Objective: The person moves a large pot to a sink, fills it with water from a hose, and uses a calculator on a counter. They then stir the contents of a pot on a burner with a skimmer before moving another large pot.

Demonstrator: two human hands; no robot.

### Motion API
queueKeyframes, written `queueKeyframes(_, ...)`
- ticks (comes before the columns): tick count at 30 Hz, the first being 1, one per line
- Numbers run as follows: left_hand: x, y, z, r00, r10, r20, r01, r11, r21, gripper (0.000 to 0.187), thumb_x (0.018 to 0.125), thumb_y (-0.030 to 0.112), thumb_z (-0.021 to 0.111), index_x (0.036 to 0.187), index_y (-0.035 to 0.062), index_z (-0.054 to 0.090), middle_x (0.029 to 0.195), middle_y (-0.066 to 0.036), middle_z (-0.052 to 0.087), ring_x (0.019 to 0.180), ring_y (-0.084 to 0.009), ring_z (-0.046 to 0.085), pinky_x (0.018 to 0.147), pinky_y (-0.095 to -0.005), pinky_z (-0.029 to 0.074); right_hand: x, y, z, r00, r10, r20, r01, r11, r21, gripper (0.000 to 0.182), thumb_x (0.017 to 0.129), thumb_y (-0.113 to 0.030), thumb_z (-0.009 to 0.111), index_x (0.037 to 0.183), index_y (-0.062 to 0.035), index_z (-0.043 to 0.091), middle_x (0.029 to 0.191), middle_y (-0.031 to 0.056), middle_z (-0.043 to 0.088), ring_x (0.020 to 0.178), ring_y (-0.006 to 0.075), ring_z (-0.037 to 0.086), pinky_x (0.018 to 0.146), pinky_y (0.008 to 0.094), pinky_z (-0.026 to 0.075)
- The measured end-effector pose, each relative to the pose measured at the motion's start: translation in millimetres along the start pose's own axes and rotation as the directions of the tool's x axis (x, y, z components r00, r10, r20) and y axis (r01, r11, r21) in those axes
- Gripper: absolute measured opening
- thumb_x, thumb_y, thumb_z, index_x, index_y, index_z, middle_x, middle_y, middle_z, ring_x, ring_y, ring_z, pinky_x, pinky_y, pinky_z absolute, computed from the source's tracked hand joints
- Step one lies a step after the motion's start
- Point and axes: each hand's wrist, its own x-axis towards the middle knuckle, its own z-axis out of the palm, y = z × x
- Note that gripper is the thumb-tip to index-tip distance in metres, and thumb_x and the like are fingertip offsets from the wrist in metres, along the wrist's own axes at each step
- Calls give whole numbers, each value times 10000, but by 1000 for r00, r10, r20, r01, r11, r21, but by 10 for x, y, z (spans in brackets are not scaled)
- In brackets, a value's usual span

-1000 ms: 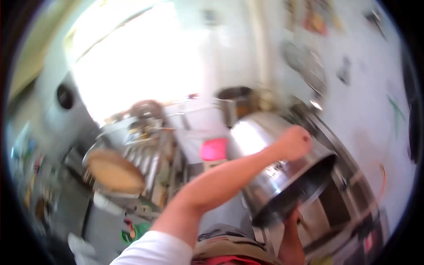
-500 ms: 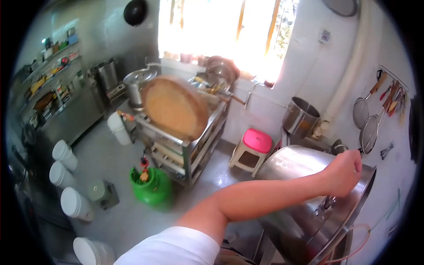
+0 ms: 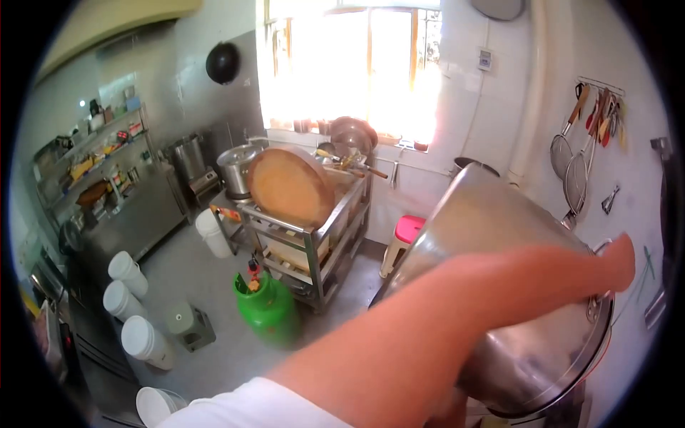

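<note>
A large stainless-steel stockpot (image 3: 531, 364) fills the lower right, steeply tilted, with its dark rim edge toward the lower right. My left arm, in a white sleeve, stretches across it. At the far right my left hand (image 3: 615, 269) is closed around the pot's side handle (image 3: 594, 308); the fingers are mostly behind the wrist. Below the forearm, a small patch of skin at the bottom edge looks like part of my right hand or arm (image 3: 451, 412), near the pot's lower side. Its fingers are hidden.
A green gas cylinder (image 3: 267, 307) stands before a metal rack (image 3: 310, 250) bearing a thick round chopping board (image 3: 289, 187). White buckets (image 3: 146, 342) and a low stool (image 3: 191, 324) are on the left floor. Strainers (image 3: 575, 182) hang on the right wall.
The stockpot has been lifted and tilted, now hiding much of the pink-topped stool. My left hand has moved right, from above the handle to a grip on it. The view has shifted.
</note>
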Motion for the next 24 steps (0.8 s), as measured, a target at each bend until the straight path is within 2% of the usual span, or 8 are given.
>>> queueKeyframes(1, 544, 401, 430, 998, -47, -41, 48, 999, 24, 197, 685, 321, 686, 812, 174, 718, 805, -28, 635, 802, -174, 526, 759, -371, 321, -22, 3, 33, 1000, -3, 19, 4, 1000, -15, 492, 876, -351, 520, 1265, -90, 372, 1224, 118, 443, 1060, 299, 447, 883, 420, 380)
queueKeyframes(3, 541, 1021, 360, 959, 11, 284, -38, 995, 90, 241, 682, 369, 671, 823, 180, 716, 846, -25, 637, 815, -180, 521, 735, -383, 334, -109, 42, 103, 999, -3, 52, 6, 999, -46, 475, 874, -341, 523, 1251, -88, 385, 1207, 118, 454, 1042, 299, 457, 870, 417, 387)
queueKeyframes(6, 149, 1576, -69, 817, 509, 270, -540, 840, 50, 188, 730, 311, 635, 837, 178, 715, 883, -12, 650, 816, -188, 557, 681, -415, 359, -188, 77, 162, 997, -11, 83, 17, 997, -76, 449, 871, -325, 527, 1231, -85, 405, 1181, 119, 470, 1014, 298, 471, 849, 413, 398)
queueKeyframes(11, -305, 1542, -1023, 686, 677, 268, -662, 733, -156, 159, 720, 168, 697, 856, 90, 722, 880, -76, 679, 758, -247, 628, 689, -383, 515, -303, 104, 233, 992, -17, 124, 32, 991, -127, 407, 867, -299, 535, 1196, -81, 438, 1138, 120, 498, 969, 297, 495, 815, 405, 415)
queueKeyframes(14, -147, 1672, -936, 713, 610, 346, -644, 765, -21, 171, 675, 174, 717, 841, 136, 726, 912, -90, 681, 775, -241, 634, 687, -384, 515, -368, 124, 256, 991, -21, 135, 43, 985, -166, 382, 864, -284, 539, 1176, -78, 458, 1112, 121, 515, 941, 296, 509, 795, 401, 426)
queueKeyframes(16, -297, 1251, -1107, 658, 728, 193, -712, 685, -156, 153, 697, 205, 694, 828, 133, 728, 886, -83, 684, 766, -233, 636, 681, -392, 513, -413, 133, 266, 990, -24, 140, 51, 980, -192, 365, 862, -273, 542, 1162, -77, 472, 1095, 121, 526, 923, 295, 518, 781, 398, 433)
queueKeyframes(20, -782, 1016, -1445, 840, 536, 84, -532, 784, 320, 148, 722, 236, 632, 751, 121, 720, 839, -76, 686, 734, -231, 636, 683, -416, 508, -540, 173, 260, 989, -25, 145, 62, 965, -255, 333, 859, -252, 548, 1135, -73, 498, 1061, 122, 548, 886, 294, 537, 754, 392, 447)
queueKeyframes(24, -1061, 225, -1523, 999, -3, 39, 2, 1000, 18, 157, 725, 229, 582, 716, 113, 686, 802, -81, 662, 680, -241, 606, 637, -444, 472, -680, 186, 200, 990, -19, 140, 65, 942, -329, 301, 855, -231, 554, 1107, -70, 525, 1026, 123, 570, 850, 293, 556, 726, 386, 461)
